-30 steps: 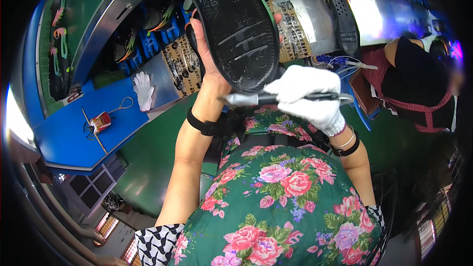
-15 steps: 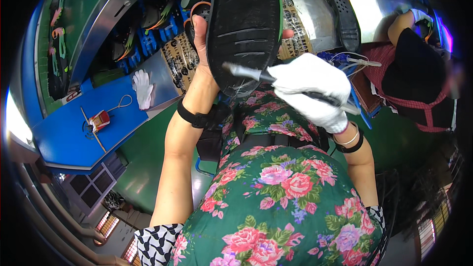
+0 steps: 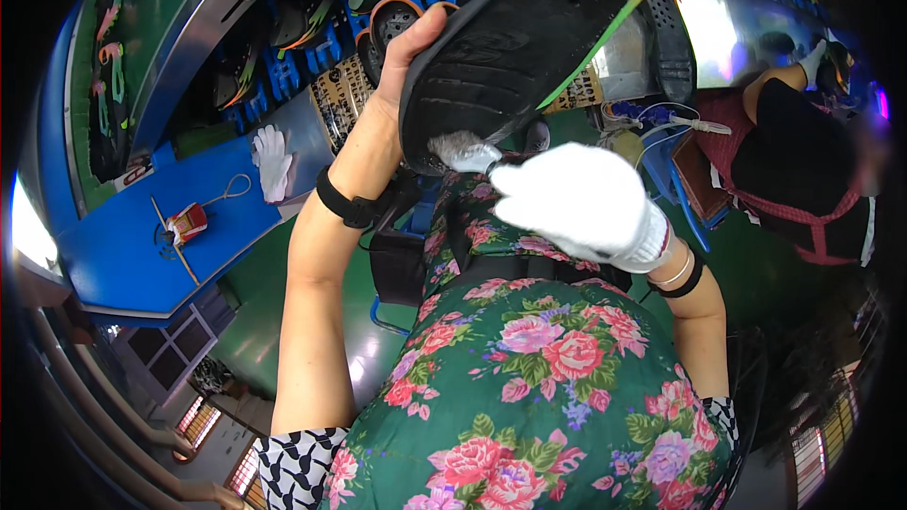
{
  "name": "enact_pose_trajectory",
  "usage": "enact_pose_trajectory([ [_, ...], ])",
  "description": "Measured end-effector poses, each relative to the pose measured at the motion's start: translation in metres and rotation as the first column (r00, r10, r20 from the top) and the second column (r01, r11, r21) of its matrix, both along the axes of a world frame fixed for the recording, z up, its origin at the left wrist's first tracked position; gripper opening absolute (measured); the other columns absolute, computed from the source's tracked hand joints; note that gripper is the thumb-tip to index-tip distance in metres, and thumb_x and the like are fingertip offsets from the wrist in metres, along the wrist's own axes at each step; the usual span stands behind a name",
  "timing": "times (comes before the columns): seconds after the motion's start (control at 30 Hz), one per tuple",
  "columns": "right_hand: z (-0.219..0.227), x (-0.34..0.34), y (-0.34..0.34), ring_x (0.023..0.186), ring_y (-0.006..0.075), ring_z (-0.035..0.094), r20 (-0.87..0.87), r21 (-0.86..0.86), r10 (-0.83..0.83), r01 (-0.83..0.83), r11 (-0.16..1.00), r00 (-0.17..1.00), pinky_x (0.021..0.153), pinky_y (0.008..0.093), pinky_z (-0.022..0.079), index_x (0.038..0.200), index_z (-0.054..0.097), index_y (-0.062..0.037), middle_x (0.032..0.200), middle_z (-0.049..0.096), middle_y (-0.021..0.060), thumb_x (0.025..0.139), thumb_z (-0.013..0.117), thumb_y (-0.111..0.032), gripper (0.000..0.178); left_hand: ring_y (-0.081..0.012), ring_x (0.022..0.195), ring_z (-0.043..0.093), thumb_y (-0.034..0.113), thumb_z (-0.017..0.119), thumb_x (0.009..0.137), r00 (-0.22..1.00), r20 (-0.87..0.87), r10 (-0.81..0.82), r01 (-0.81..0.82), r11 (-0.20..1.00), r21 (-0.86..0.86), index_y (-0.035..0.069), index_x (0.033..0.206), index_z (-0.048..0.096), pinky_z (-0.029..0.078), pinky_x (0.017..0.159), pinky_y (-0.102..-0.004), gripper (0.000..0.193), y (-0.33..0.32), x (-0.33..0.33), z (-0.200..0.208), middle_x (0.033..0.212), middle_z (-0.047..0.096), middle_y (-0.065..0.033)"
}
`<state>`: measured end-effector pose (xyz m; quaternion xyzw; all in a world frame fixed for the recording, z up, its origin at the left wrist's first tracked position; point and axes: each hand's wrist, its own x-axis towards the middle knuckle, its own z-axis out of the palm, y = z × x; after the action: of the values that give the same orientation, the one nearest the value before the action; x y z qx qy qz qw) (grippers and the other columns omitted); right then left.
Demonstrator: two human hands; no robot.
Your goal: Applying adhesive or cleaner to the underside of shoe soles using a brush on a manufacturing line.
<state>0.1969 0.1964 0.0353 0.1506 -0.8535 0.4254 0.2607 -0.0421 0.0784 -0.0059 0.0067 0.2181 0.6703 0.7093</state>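
Note:
My bare left hand (image 3: 408, 52) grips a black clog (image 3: 510, 47) with a green-to-orange strip along its right edge. The thumb shows at the clog's left side, while the other fingers are hidden behind it. The clog is tilted, its grooved sole turned up toward me. In a white glove, my right hand (image 3: 586, 203) is closed round a small brush (image 3: 463, 149). The bristles meet the near, rounded end of the sole. Most of the brush handle is hidden by the glove.
A metal-edged line (image 3: 222, 5) with clogs on blue holders runs behind. At left, a blue table (image 3: 123, 264) holds a white glove (image 3: 273, 162) and a small red-and-white object (image 3: 187, 224). Another person (image 3: 803, 151) works at right, near a black clog (image 3: 669, 47).
The clog has tilted, its far end swinging right and showing more of the green-orange strip. The brush has moved slightly down onto the near end. The person at right has shifted an arm.

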Motion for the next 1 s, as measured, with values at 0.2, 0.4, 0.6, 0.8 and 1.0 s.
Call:
enact_pose_trajectory([
  [0.2, 0.008, -0.002, 0.01, 0.088, 0.026, 0.071, 0.032, -0.181, 0.068, -0.062, 0.982, 0.997, 0.078, 0.0373, 0.058, 0.114, 0.078, -0.0145, 0.113, 0.077, 0.0069, 0.078, 0.082, -0.01, 0.037, -0.0272, 0.101, 0.075, 0.04, 0.069, 0.095, 0.993, 0.11, -0.044, 0.046, 0.999, -0.018, -0.002, 0.13, 0.067, 0.06, 0.094, -0.0376, 0.054, -0.002, -0.002, 0.009, 0.119, 0.074, -0.0176],
  [0.4, 0.013, -0.006, 0.007, 0.088, 0.0256, 0.074, 0.059, -0.231, 0.073, -0.057, 0.971, 0.996, 0.076, 0.0354, 0.058, 0.101, 0.081, -0.0099, 0.106, 0.079, 0.0101, 0.075, 0.085, -0.008, 0.026, -0.0269, 0.101, 0.075, 0.038, 0.065, 0.098, 0.995, 0.089, -0.055, 0.056, 0.998, -0.016, -0.001, 0.13, 0.067, 0.06, 0.092, -0.0369, 0.051, 0.002, -0.004, 0.007, 0.12, 0.074, -0.018],
  [0.6, 0.005, -0.008, 0.005, 0.086, 0.0264, 0.075, 0.179, -0.481, 0.038, 0.054, 0.875, 0.983, 0.077, 0.0365, 0.059, 0.09, 0.08, -0.0055, 0.096, 0.079, 0.0132, 0.076, 0.085, -0.003, 0.015, -0.0281, 0.108, 0.073, 0.045, 0.058, 0.103, 0.999, 0.047, 0.019, -0.017, 0.999, -0.043, 0.002, 0.141, 0.06, 0.058, 0.098, -0.0388, 0.057, -0.001, -0.001, -0.001, 0.13, 0.07, -0.0178],
  [0.8, 0.006, -0.015, 0.056, 0.092, 0.0216, 0.076, 0.166, -0.346, -0.257, 0.3, 0.889, 0.952, 0.084, 0.0344, 0.06, 0.095, 0.08, -0.0024, 0.099, 0.079, 0.0118, 0.08, 0.082, -0.001, 0.016, -0.0425, 0.128, 0.06, 0.071, 0.042, 0.099, 0.95, 0.309, 0.052, -0.059, 0.998, 0.012, 0.002, 0.156, 0.041, 0.046, 0.111, -0.0606, 0.089, -0.004, 0.035, -0.005, 0.149, 0.054, -0.0247],
  [1.0, 0.003, -0.028, 0.088, 0.09, 0.0261, 0.074, -0.191, 0.06, -0.569, 0.588, 0.807, 0.8, 0.079, 0.0348, 0.058, 0.102, 0.079, -0.0038, 0.101, 0.078, 0.0137, 0.082, 0.079, 0.0, 0.02, -0.0459, 0.125, 0.061, 0.077, 0.044, 0.095, 0.958, 0.286, 0.031, -0.024, 0.999, -0.029, 0.004, 0.154, 0.043, 0.05, 0.106, -0.0626, 0.094, -0.008, 0.06, -0.005, 0.146, 0.055, -0.0256],
])
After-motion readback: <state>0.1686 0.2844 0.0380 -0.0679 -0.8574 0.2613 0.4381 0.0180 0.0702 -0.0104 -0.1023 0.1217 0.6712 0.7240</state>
